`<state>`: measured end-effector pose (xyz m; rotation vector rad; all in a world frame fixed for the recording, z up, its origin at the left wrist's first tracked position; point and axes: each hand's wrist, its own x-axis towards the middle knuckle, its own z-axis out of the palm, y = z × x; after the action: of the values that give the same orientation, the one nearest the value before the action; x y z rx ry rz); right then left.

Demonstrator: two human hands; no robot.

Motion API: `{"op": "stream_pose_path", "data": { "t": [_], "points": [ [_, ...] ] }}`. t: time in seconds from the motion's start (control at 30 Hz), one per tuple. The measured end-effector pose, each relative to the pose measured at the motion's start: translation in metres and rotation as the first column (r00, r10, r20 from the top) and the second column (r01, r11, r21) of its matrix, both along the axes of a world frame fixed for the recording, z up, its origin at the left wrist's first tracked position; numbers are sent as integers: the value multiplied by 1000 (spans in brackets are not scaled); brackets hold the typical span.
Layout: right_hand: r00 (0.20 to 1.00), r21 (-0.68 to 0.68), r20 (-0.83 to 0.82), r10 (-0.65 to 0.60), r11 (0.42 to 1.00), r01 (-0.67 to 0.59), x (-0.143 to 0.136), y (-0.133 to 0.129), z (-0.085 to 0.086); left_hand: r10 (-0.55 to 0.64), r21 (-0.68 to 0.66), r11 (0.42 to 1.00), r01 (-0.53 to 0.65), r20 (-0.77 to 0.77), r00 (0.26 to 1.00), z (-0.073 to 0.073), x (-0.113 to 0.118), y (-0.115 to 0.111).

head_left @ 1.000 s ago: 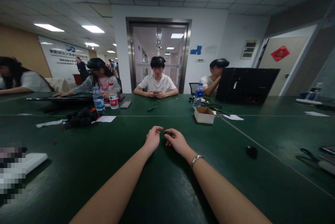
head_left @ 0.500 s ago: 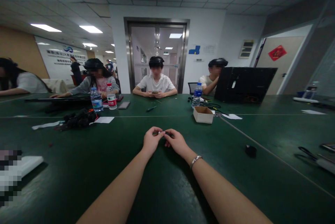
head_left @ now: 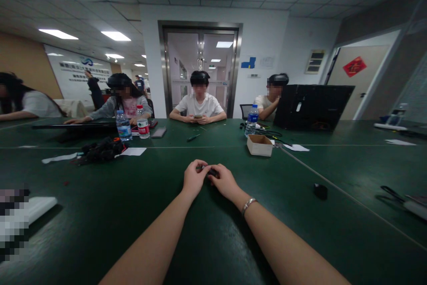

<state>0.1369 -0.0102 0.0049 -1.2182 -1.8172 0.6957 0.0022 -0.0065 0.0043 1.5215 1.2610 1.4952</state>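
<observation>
Over the middle of the green table (head_left: 133, 214), my left hand (head_left: 194, 179) and my right hand (head_left: 225, 181) meet, fingertips almost touching. Between them is a small dark object (head_left: 212, 171), mostly covered by the fingers, so its kind cannot be made out. My left thumb and fingers pinch its left end, where a small light glint shows. Its right side is gripped by my right thumb and fingers. A silver bracelet (head_left: 248, 206) circles my right wrist.
Ahead to the right stands an open cardboard box (head_left: 259, 147), with a water bottle (head_left: 251, 121) behind it. A black computer mouse (head_left: 320, 191) lies at right. Black cables (head_left: 104, 150) and two bottles are at left. Several people sit across the table, one holding a phone (head_left: 198, 117).
My right fingers have shifted slightly on the small dark object, and more of it shows between my hands. Both arms stay nearly in place.
</observation>
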Motion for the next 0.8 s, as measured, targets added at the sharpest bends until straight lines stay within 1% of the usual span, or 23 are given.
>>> {"op": "stream_pose_path", "data": {
  "t": [0.1, 0.23, 0.33, 0.4, 0.47, 0.53, 0.57, 0.67, 0.8],
  "points": [
    [999, -5, -49, -2, 1000, 2, 0, 1, -3, -18, -3, 1000, 18, 5, 1000, 3, 2, -2],
    [988, -43, -157, -7, 999, 1, -1, 0, -5, 5, -20, 1000, -5, -17, 1000, 4, 2, -4],
    [990, -29, -141, -7, 1000, 3, 0, -1, -5, 27, -45, 999, -30, -71, 997, 2, 0, -1],
    [995, 24, -98, -7, 1000, 9, 0, -3, -4, 32, -61, 997, -39, -101, 994, 0, -2, 1],
    [999, 116, -41, -12, 993, 17, 1, -4, -2, 17, -82, 996, -26, -107, 994, -1, -4, 3],
    [1000, 189, 4, -23, 982, 22, 2, -5, -1, -15, -107, 994, 6, -80, 997, -2, -5, 5],
    [1000, 203, 15, -26, 979, 22, 2, -5, 0, -30, -119, 993, 23, -62, 998, -3, -5, 6],
    [1000, 175, 9, -18, 984, 16, 1, -5, 0, -56, -119, 991, 54, -21, 998, -4, -7, 7],
    [1000, 112, -30, -5, 994, 8, 1, -4, -1, -91, -40, 995, 92, 23, 996, 0, -7, 4]
  ]
}}
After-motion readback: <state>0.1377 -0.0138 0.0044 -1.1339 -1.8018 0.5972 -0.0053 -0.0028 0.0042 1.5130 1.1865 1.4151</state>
